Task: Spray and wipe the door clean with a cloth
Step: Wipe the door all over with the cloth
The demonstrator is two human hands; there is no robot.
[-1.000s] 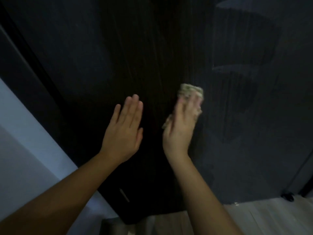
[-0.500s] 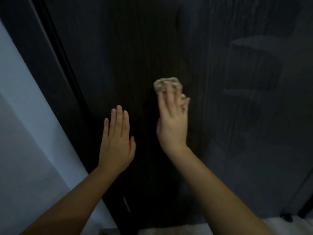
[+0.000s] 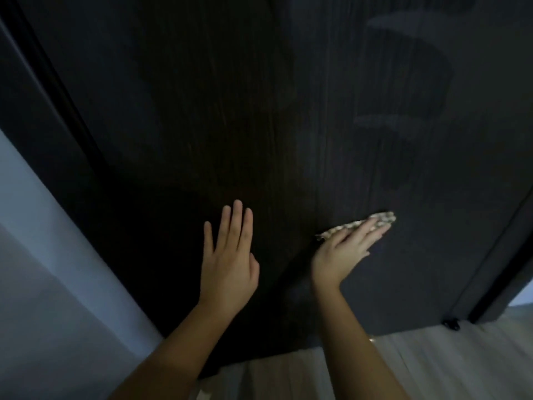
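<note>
Against the lower part of the dark wood-grain door (image 3: 259, 111), a beige patterned cloth (image 3: 383, 218) lies flat beneath the right hand (image 3: 343, 252). Its fingers (image 3: 372, 230) are straight and close together, pressing the cloth to the door and pointing up to the right; the cloth's edge shows along them and past the tips. Just beside it, the left hand (image 3: 227, 264) rests flat on the door, fingers (image 3: 236, 223) straight, nearly together and pointing up, thumb slightly apart. Hazy wipe streaks (image 3: 403, 96) mark the door's upper right. A pale wall (image 3: 43, 255) stands at left, and light plank floor (image 3: 432, 365) runs below, with a small black doorstop (image 3: 451, 324).
</note>
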